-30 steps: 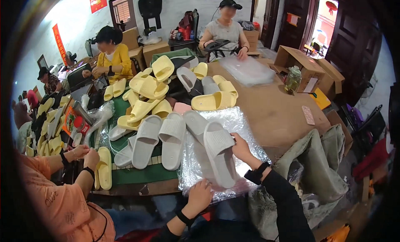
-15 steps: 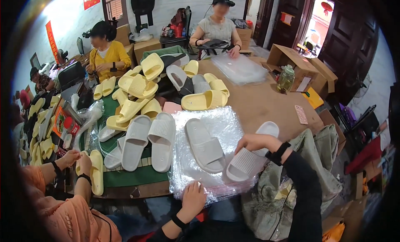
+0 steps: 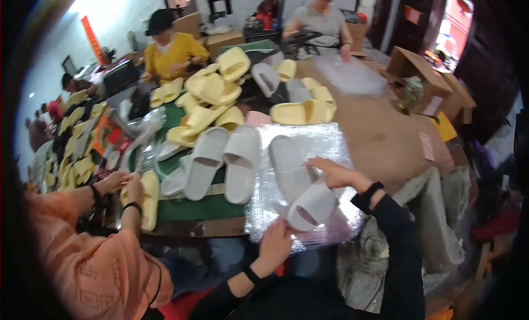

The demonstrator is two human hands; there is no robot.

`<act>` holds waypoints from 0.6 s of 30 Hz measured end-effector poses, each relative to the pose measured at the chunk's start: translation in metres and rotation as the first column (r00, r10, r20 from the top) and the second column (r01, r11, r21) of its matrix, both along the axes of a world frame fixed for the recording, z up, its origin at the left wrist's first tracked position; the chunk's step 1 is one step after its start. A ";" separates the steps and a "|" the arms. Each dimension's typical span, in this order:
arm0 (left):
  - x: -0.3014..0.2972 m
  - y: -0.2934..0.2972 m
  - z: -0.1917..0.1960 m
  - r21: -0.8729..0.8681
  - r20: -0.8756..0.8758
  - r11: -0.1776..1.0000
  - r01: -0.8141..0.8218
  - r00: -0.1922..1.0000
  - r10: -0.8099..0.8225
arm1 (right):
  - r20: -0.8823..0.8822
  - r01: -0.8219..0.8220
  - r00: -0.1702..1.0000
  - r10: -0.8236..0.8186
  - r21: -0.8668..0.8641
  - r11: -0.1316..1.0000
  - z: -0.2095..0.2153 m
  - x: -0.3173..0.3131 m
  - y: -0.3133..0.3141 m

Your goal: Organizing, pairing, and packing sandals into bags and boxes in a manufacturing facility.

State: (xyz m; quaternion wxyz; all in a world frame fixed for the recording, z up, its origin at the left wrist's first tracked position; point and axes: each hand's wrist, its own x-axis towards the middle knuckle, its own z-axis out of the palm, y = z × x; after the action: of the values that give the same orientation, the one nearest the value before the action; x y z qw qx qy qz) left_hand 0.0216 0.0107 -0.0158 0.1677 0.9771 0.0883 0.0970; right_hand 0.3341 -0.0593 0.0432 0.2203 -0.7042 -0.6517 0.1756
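Observation:
A stack of clear plastic bags point(image 3: 264, 210) lies flat at the table's near edge. One grey slipper point(image 3: 285, 155) rests on it, heel pointing away. A second grey slipper point(image 3: 315, 207) lies slanted over the first one's strap end, its open toe toward me. My right hand point(image 3: 335, 173) is closed at the second slipper's rear, hiding its heel; its fingertips reach over the first slipper's edge. My left hand point(image 3: 275, 244) lies with loosely extended fingers on the bags' near edge, beside the second slipper's toe. Some finger detail is blurred.
Left of the bags stand more grey slippers point(image 3: 240, 166) and a heap of yellow slippers point(image 3: 212, 91). A co-worker in orange point(image 3: 104, 248) handles a yellow slipper at my left. Two people sit across the table point(image 3: 374, 116). A phone point(image 3: 426, 147) and a jar point(image 3: 412, 94) lie toward the right.
The view has shifted, so the scene sits farther right. My right hand has brought the second grey slipper leftward over the first. My left hand stays at the bags' near edge.

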 end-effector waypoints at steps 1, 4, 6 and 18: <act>0.002 -0.003 0.002 -0.260 -0.041 0.958 -0.118 0.993 0.111 | -0.030 0.057 0.998 -0.057 -0.013 0.998 -0.001 -0.002 -0.001; -0.002 -0.006 -0.013 -0.181 0.203 0.982 -0.058 0.975 0.094 | -0.150 0.181 0.969 -0.195 -0.099 0.978 0.021 -0.017 -0.006; -0.006 -0.010 -0.010 0.198 0.060 0.979 0.054 0.996 -0.068 | -0.130 0.251 0.956 -0.263 -0.101 0.963 0.029 -0.018 -0.013; -0.001 0.000 0.004 0.233 0.162 0.972 -0.036 0.987 -0.002 | -0.408 0.717 0.616 -0.674 -0.064 0.695 0.055 -0.058 -0.013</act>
State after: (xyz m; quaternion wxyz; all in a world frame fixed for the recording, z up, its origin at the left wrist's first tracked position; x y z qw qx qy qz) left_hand 0.0206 0.0106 -0.0116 0.0567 0.9782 0.0709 0.1869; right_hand 0.2758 -0.0721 0.0985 0.4361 -0.8368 -0.2763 0.1821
